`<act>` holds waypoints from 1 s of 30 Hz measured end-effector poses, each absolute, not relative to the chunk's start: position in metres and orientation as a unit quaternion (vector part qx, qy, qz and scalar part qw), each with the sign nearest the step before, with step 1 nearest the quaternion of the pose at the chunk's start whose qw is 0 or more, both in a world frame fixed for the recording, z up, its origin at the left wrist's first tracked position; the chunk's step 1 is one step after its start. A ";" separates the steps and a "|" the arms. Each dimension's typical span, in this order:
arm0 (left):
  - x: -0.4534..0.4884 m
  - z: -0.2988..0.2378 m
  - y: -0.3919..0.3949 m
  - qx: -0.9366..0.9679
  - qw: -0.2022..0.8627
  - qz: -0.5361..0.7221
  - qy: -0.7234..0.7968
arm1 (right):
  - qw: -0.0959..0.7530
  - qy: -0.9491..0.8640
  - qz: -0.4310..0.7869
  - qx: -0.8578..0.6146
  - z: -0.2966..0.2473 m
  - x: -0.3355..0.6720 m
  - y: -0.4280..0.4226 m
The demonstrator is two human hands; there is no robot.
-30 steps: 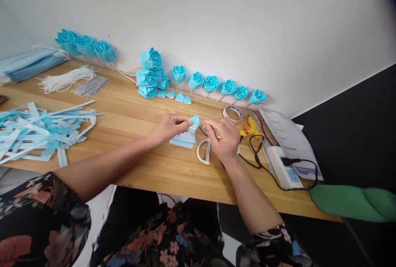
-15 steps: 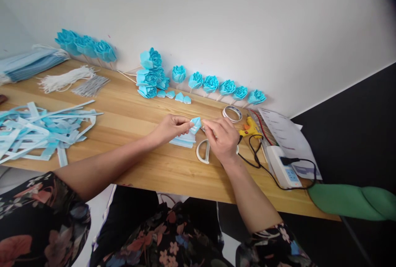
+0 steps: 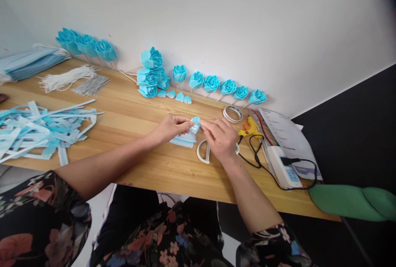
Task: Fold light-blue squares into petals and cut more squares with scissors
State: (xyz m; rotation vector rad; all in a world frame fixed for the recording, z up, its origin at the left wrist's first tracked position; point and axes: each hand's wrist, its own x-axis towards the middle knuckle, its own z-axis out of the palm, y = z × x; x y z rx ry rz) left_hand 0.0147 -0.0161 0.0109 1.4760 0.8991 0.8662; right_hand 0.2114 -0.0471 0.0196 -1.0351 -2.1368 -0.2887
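Between my two hands is a small blue fabric petal [image 3: 195,123], raised above the table. My left hand [image 3: 174,128] pinches its left side between thumb and fingers. The fingertips of my right hand [image 3: 220,135] are closed on its right edge. Below them lie pale blue fabric pieces [image 3: 183,140], partly covered by the left fingers. Scissors with white handles [image 3: 203,152] rest under my right hand, which hides most of them. Several loose blue petals [image 3: 180,96] lie farther back on the wooden table [image 3: 136,122].
Blue fabric roses [image 3: 211,83] on sticks line the wall. Cut blue strips [image 3: 40,128], white cords [image 3: 66,78], grey wires [image 3: 92,85] and stacked masks [image 3: 31,64] occupy the left. To the right are a tape roll [image 3: 232,114], yellow glue gun [image 3: 251,128], power strip [image 3: 284,168] and green stool [image 3: 349,202].
My right fingertips have shifted slightly left, onto the petal's right edge. My left hand keeps its pinch, almost still.
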 end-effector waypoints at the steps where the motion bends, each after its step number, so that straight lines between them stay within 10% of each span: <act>1: 0.015 0.011 -0.016 0.627 0.570 0.370 0.381 | 0.365 -0.832 -0.111 -0.402 0.019 0.211 -0.047; 21: 0.013 0.011 -0.017 0.604 0.600 0.388 0.353 | 0.371 -0.846 -0.102 -0.370 0.017 0.210 -0.045; 30: 0.013 0.014 -0.018 0.637 0.560 0.387 0.363 | 0.471 -0.708 0.227 -0.475 0.017 0.209 -0.046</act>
